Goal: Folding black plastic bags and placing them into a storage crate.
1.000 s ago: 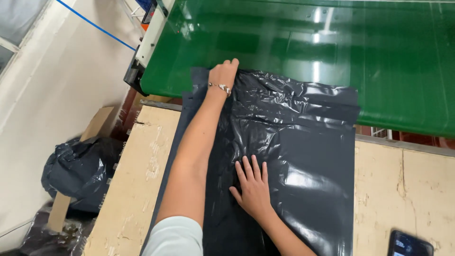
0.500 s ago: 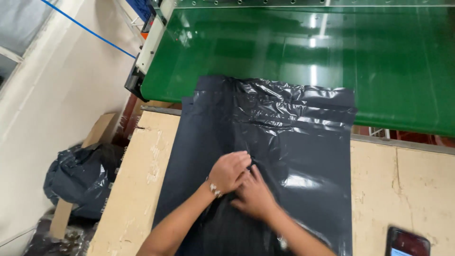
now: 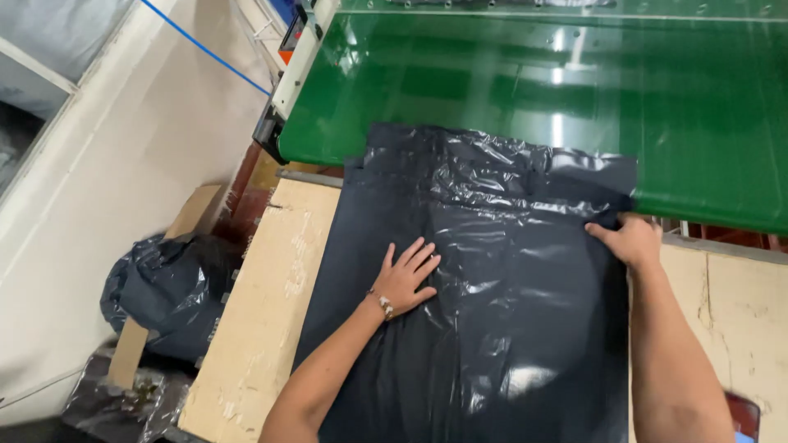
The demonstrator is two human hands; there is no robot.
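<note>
The left hand lies flat, fingers spread, mid-frame on the black plastic bag (long axis toward the top), while the right hand pinches its right edge.

I counted one large dark plastic sheet under my two hands, left hand and right hand, on one wooden counter, beside one green conveyor belt, with one stuffed dark bag on the floor
</note>
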